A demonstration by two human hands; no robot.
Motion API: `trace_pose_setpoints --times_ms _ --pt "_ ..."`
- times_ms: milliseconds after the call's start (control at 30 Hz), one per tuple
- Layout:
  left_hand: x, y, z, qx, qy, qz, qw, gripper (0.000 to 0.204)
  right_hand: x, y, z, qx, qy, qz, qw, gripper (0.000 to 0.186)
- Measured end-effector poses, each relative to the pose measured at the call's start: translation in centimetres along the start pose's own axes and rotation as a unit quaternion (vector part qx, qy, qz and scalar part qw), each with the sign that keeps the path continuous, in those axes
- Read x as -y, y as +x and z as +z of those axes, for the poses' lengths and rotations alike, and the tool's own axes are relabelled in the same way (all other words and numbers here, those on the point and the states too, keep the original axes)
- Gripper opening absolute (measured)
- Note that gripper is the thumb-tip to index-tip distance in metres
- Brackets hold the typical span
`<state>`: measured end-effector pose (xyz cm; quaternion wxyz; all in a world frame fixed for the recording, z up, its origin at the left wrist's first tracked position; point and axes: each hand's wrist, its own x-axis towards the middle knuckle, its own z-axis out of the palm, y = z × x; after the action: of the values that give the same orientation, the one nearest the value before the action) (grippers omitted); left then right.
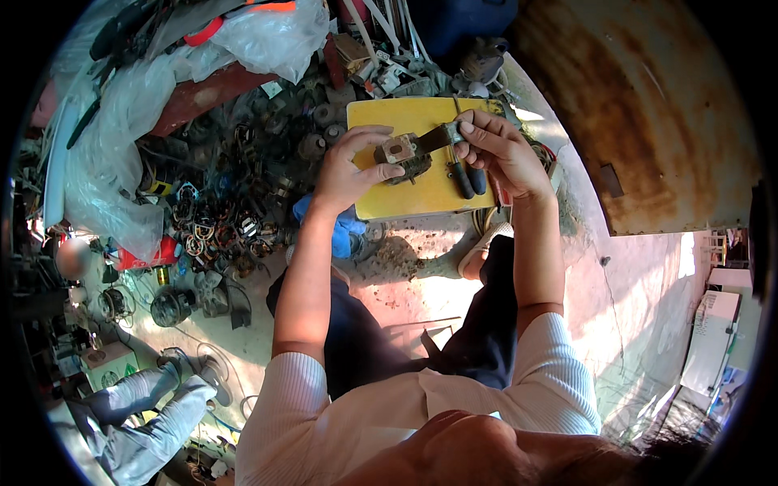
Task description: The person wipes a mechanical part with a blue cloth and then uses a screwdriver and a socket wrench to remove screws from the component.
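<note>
Yellow tabletop (385, 201), one. Left hand (350, 168), extended over the left edge: grip part-open, thumb and fingers curved around a metal block (395, 151). Right hand (509, 159), raised towards the right edge: grip pinched on the end of a dark strip (436, 140). Dark-handled tool (463, 182), near the right edge. Block: above mid-tabletop, strip adjoining.

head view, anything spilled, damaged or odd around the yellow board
Yes. Dark crumbs lie scattered on the floor just below the yellow board in the picture, like spilled dirt. The big metal panel at upper right is blotched brown, apparently rusted. Left of the board, loose parts lie in a jumbled heap.
</note>
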<state>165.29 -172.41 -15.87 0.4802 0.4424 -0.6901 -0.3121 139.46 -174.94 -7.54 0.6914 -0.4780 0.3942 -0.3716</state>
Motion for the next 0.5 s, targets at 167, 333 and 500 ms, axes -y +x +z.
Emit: trace_pose_setpoints --times_ms 167,333,500 --pt "0.6 -0.4 -1.8 0.053 -0.211 -0.064 0.974 0.081 2.3 -2.6 -1.1 0.136 -0.035 0.027 0.990 0.015" --pt "2.4 -1.1 -2.9 -0.078 -0.166 -0.101 0.978 0.057 -0.8 -3.0 2.7 0.347 -0.273 0.143 0.886 0.022" --pt "2.4 -0.3 -2.5 -0.135 -0.154 -0.179 0.962 0.039 -15.9 -3.7 4.4 0.385 -0.640 0.096 0.658 0.018"
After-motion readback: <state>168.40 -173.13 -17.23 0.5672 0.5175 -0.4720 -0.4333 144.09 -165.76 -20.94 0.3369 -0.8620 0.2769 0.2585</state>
